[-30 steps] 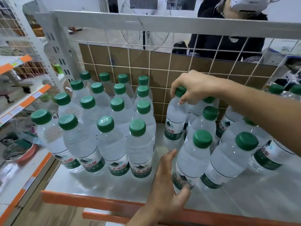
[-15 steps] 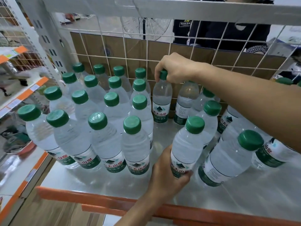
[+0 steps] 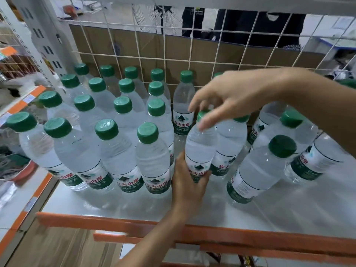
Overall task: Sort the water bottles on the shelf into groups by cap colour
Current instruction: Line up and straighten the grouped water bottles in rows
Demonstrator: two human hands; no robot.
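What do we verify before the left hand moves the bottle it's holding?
1. Grip: left hand wraps the label of the clear plastic green-capped water bottle: ok.
2. Right hand holds nothing, fingers spread above that cap: ok. Touching the cap: cannot tell.
3. Held bottle's base on the white shelf: cannot tell, the hand hides it.
4. Slot in front of the rear green-capped bottle at the white wire grid is free: ok.
5. Clearance to the neighbouring clear bottle on its right: cannot tell, they overlap in view.
6. Cap colours: every visible cap is green: ok.
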